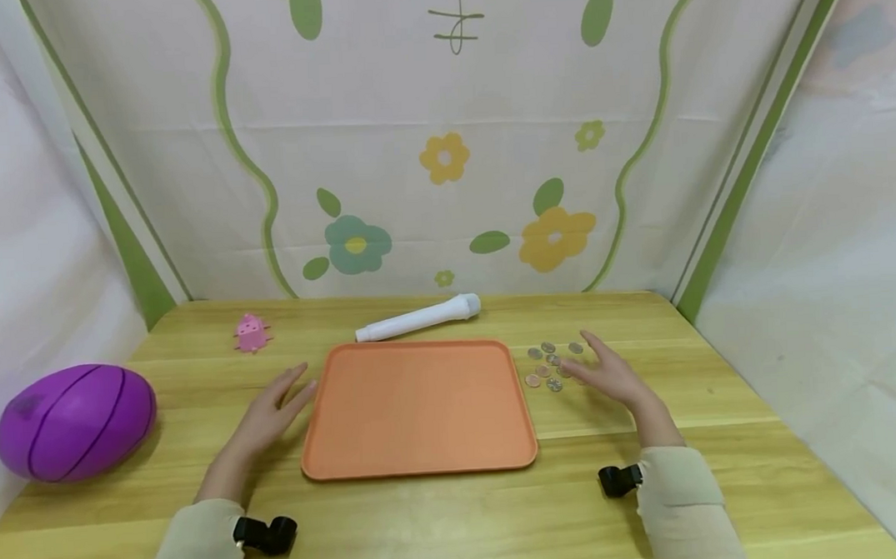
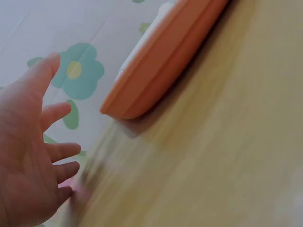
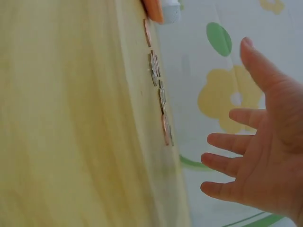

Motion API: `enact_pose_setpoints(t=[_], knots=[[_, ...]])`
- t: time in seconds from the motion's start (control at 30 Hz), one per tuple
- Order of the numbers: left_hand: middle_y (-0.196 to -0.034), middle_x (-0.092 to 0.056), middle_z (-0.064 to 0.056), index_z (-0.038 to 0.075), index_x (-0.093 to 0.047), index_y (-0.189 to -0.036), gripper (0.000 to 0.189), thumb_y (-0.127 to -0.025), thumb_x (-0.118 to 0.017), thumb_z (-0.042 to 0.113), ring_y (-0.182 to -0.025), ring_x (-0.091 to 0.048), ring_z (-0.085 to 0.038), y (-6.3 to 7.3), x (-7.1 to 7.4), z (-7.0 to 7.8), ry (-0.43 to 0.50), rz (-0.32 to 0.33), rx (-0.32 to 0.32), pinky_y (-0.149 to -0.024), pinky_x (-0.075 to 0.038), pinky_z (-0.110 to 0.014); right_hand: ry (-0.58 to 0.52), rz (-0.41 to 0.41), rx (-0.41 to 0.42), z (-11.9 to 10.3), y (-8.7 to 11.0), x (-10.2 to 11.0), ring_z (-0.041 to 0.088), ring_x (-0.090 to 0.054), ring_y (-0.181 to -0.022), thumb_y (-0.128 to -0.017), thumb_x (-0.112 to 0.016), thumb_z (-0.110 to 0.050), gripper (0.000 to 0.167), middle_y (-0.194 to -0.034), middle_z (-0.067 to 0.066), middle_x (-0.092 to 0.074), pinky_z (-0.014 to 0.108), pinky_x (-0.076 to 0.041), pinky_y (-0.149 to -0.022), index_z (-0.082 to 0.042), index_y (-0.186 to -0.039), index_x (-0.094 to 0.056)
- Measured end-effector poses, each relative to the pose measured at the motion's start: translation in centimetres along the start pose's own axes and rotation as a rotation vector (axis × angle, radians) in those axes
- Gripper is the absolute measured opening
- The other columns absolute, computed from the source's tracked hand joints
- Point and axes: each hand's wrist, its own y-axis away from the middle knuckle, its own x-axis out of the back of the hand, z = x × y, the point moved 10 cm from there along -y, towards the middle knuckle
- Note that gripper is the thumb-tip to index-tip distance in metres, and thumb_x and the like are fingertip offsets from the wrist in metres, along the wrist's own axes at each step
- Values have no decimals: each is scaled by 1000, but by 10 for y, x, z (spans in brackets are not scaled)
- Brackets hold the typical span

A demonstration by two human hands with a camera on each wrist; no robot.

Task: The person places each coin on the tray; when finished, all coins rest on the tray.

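Note:
An orange tray (image 1: 419, 410) lies on the wooden table between my two hands. My left hand (image 1: 269, 416) is just off the tray's left edge, fingers spread and holding nothing; in the left wrist view its palm faces the tray's raised side (image 2: 156, 61). To the right of the tray lie several coins (image 1: 553, 384), some silver and some copper-coloured. My right hand (image 1: 610, 375) hovers over the right part of these coins, partly covering them in the head view. Its fingers (image 3: 227, 163) are extended and hold nothing, with the flat coins (image 3: 153, 68) in a row beyond.
Behind the tray lies a white toy microphone (image 1: 420, 317). A small pink spiky toy (image 1: 251, 333) sits at the back left, and a purple ball (image 1: 76, 422) with black lines rests at the left edge. A flower-printed cloth (image 1: 380, 91) stands behind the table (image 1: 443, 521).

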Motion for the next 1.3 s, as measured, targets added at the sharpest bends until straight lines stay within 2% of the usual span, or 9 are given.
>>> enact_pose_setpoints(t=[0.2, 0.33, 0.43, 0.7, 1.03, 1.3], knots=[[-137, -18, -24, 7, -30, -135, 61, -87, -45, 42, -123, -13, -42, 0, -4, -5, 40, 21, -33, -92, -12, -59, -59, 20, -32, 27, -1, 1, 44, -16, -121, -83, -52, -43, 79, -137, 25, -15, 55, -19, -93, 0, -137, -15], [-134, -23, -27, 3, -36, -131, 57, -88, -47, 37, -122, -11, -44, -1, -5, -2, -3, 35, -76, -93, -5, -59, -77, 61, -14, 39, -1, 2, 43, -26, -118, -83, -56, -35, 71, -131, 30, -26, 50, -24, -94, 8, -131, -26], [-131, -27, -29, 1, -42, -127, 52, -87, -49, 34, -122, -11, -45, 0, -6, 2, -49, 47, -109, -93, -1, -59, -82, 119, 6, 44, -1, 3, 41, -30, -115, -81, -59, -31, 63, -126, 29, -34, 49, -25, -94, 9, -126, -36], [-129, -28, -31, 3, -47, -124, 49, -85, -53, 32, -121, -12, -47, 3, -8, 4, -113, 57, -142, -92, -1, -59, 30, 247, 49, 48, -1, 4, 41, -32, -113, -80, -61, -31, 46, -120, 26, -42, 52, -22, -93, 4, -108, -56], [-129, -29, -30, 4, -48, -124, 48, -83, -56, 29, -120, -13, -47, 3, -12, 1, -161, 58, -200, -91, -2, -60, 82, 269, 33, 44, 1, 4, 43, -31, -113, -82, -59, -27, 33, -121, 25, -41, 58, -17, -89, 1, -99, -60], [-129, -29, -29, 5, -48, -124, 48, -83, -56, 28, -120, -14, -47, 3, -11, 0, -178, 63, -205, -91, -3, -60, 146, 267, 2, 44, -3, 2, 45, -27, -114, -82, -58, -27, 29, -123, 24, -39, 62, -13, -86, 0, -95, -61]])
